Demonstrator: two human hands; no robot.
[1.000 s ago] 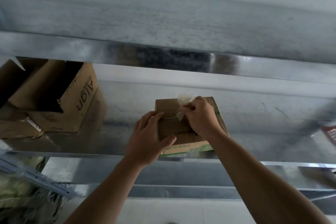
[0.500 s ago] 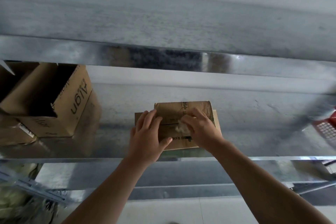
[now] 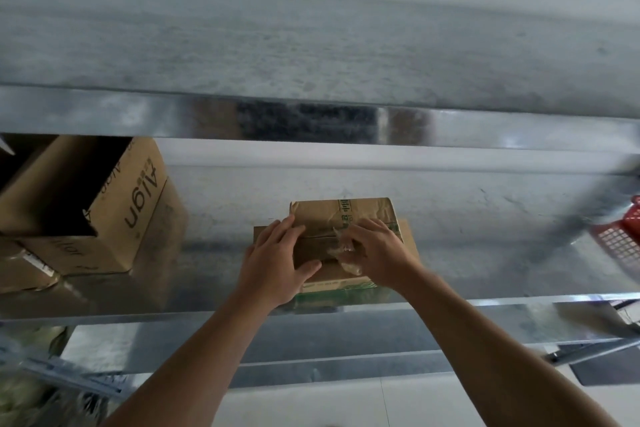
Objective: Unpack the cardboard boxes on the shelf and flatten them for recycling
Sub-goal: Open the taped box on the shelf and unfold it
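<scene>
Cardboard small box [image 3: 332, 284] sits at the near edge of the metal shelf [image 3: 485, 274]. Risk: a hard tug could slide it off toward you, as nothing visible blocks that edge. Your left hand [image 3: 277, 263] lies spread and flat on its top left. Your right hand [image 3: 377, 253] pinches a crumpled clear tape scrap [image 3: 346, 253] against the top; it may cling to your fingers. Farther back, one flap [image 3: 346, 211] stands raised.
</scene>
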